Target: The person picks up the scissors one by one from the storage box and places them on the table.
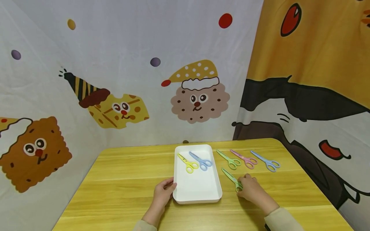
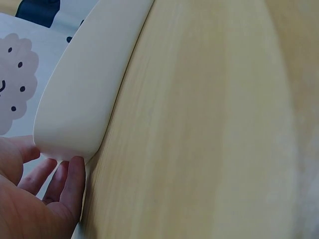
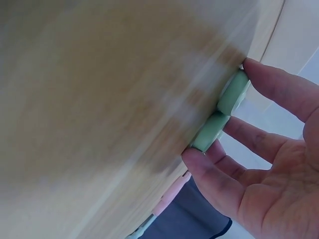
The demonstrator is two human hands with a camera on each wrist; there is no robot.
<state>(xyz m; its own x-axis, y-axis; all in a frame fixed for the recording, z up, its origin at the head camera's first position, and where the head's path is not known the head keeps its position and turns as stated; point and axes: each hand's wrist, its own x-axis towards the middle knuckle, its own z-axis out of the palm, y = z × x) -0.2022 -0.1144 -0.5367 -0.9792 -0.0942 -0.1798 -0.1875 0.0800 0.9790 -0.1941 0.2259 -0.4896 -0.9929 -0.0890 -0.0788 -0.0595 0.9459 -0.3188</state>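
Observation:
A white tray [image 1: 198, 192] lies on the wooden table, with yellow scissors [image 1: 189, 165] and blue scissors [image 1: 203, 163] in its far half. At the tray's left side, my left hand [image 1: 163, 192] holds the wall, thumb at the rim; the left wrist view shows its fingertips against the outside of the tray [image 2: 84, 94]. My right hand [image 1: 252, 189] grips the handle loops of green scissors [image 1: 230, 175] to the right of the tray. In the right wrist view, thumb and fingers sit around the two green loops [image 3: 233, 93], which are close against the tabletop.
Beyond my right hand lie another pair of green scissors [image 1: 229, 160], pink scissors [image 1: 245, 158] and blue scissors [image 1: 266, 161], side by side with blades pointing away to the left. A cartoon-printed curtain [image 1: 130, 64] hangs behind the table [image 1: 121, 179] and along its right side.

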